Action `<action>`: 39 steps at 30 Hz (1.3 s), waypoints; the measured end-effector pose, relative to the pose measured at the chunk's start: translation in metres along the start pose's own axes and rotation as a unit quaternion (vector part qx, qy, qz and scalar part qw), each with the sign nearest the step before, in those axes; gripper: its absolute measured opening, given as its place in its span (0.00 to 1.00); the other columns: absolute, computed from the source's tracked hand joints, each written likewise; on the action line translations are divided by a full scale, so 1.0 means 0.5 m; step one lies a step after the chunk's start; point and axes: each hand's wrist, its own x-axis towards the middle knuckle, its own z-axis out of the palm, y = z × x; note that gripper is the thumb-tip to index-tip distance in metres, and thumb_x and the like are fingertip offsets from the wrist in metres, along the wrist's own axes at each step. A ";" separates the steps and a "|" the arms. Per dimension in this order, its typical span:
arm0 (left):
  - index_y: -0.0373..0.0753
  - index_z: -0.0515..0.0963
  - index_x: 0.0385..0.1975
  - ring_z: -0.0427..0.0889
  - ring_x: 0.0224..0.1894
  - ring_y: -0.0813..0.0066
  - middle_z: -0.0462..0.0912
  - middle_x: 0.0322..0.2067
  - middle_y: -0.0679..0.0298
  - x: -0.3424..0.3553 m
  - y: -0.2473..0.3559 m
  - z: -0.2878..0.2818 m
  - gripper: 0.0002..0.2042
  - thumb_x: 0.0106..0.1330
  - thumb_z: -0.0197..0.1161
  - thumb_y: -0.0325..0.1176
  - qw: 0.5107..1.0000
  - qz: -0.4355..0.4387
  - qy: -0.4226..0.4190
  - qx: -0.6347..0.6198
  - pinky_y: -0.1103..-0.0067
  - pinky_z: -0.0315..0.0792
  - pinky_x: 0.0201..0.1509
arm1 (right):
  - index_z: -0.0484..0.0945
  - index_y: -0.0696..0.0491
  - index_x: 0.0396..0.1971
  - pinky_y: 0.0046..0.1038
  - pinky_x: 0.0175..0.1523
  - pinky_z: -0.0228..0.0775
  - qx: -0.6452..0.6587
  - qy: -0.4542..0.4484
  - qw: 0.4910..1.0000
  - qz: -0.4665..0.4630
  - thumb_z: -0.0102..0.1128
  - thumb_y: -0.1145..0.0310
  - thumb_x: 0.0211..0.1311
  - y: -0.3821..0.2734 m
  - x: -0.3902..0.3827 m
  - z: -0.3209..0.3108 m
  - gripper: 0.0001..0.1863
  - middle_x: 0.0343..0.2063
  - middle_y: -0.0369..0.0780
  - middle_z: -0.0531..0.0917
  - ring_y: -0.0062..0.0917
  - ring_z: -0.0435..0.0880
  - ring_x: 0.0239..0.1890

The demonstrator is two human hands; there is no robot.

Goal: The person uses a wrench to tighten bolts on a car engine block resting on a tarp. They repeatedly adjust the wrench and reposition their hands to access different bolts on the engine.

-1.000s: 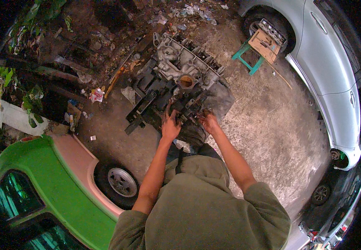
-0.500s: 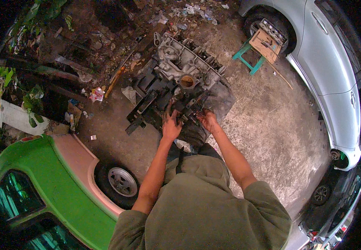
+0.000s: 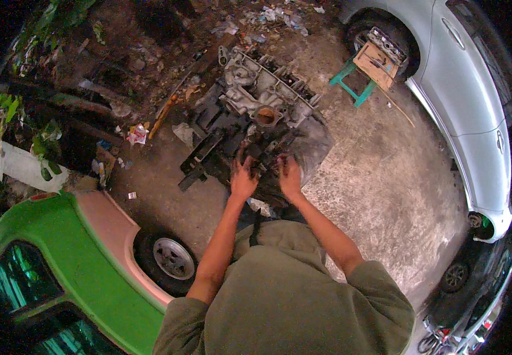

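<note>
A grimy engine assembly (image 3: 268, 112) sits before me, with a silver-grey upper casting, a rust-brown round opening and black lower parts and brackets. My left hand (image 3: 244, 176) rests on the dark lower parts below that opening, its fingers stretched and apart. Just to its right, my right hand (image 3: 288, 171) has its fingers curled down among small dark fittings at the engine's near side; what they hold is too dark and small to make out.
A green-and-pink car body (image 3: 73, 254) with a wheel is at lower left. A silver car (image 3: 463, 106) lines the right. A green stool (image 3: 344, 77) bears a board (image 3: 371, 68) and metal part. Litter, leaves and scrap line the upper left.
My right hand has shifted a little left and down, toward my left hand, and turned so more of its back shows. My left hand has barely moved.
</note>
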 end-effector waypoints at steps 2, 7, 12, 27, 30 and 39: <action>0.38 0.74 0.42 0.56 0.66 0.46 0.51 0.68 0.54 0.003 0.004 -0.001 0.17 0.50 0.63 0.25 1.000 0.000 0.001 -0.004 0.57 0.52 0.69 | 0.68 0.54 0.55 0.40 0.60 0.66 -0.119 -0.102 0.983 -0.101 0.55 0.77 0.57 -0.026 -0.032 -0.024 0.24 0.51 0.50 0.74 0.45 0.72 0.55; 0.37 0.74 0.45 0.55 0.67 0.46 0.50 0.68 0.53 0.004 -0.001 -0.007 0.18 0.52 0.63 0.26 1.000 0.008 -0.017 0.020 0.56 0.51 0.70 | 0.67 0.52 0.58 0.41 0.59 0.65 -0.087 -0.225 0.962 -0.127 0.54 0.77 0.55 -0.024 -0.049 -0.072 0.27 0.57 0.52 0.68 0.46 0.69 0.57; 0.37 0.73 0.49 0.56 0.66 0.45 0.52 0.67 0.53 -0.003 -0.008 0.007 0.22 0.52 0.64 0.26 0.999 -0.027 -0.020 0.037 0.57 0.53 0.69 | 0.66 0.55 0.56 0.38 0.53 0.69 0.017 -0.069 0.997 0.037 0.52 0.71 0.63 0.056 -0.033 -0.038 0.21 0.54 0.52 0.71 0.42 0.73 0.53; 0.36 0.74 0.40 0.57 0.65 0.45 0.52 0.68 0.54 -0.001 0.001 -0.003 0.17 0.48 0.65 0.24 0.999 -0.001 -0.007 0.036 0.58 0.58 0.66 | 0.61 0.50 0.47 0.29 0.30 0.77 0.503 0.000 0.780 0.374 0.49 0.60 0.70 0.071 0.077 -0.020 0.14 0.34 0.46 0.82 0.27 0.82 0.28; 0.37 0.75 0.39 0.57 0.66 0.46 0.52 0.68 0.54 0.007 0.004 -0.005 0.16 0.47 0.65 0.24 0.999 0.021 0.009 0.029 0.58 0.56 0.66 | 0.61 0.51 0.46 0.30 0.29 0.78 0.507 0.013 0.775 0.376 0.50 0.61 0.70 0.079 0.081 -0.013 0.14 0.32 0.45 0.82 0.29 0.82 0.27; 0.35 0.75 0.38 0.56 0.66 0.47 0.52 0.68 0.55 0.003 0.007 -0.005 0.14 0.49 0.63 0.24 1.000 0.017 0.011 0.019 0.59 0.56 0.66 | 0.64 0.52 0.46 0.32 0.31 0.78 0.506 0.026 0.768 0.391 0.54 0.64 0.68 0.066 0.089 -0.017 0.13 0.29 0.43 0.82 0.31 0.83 0.27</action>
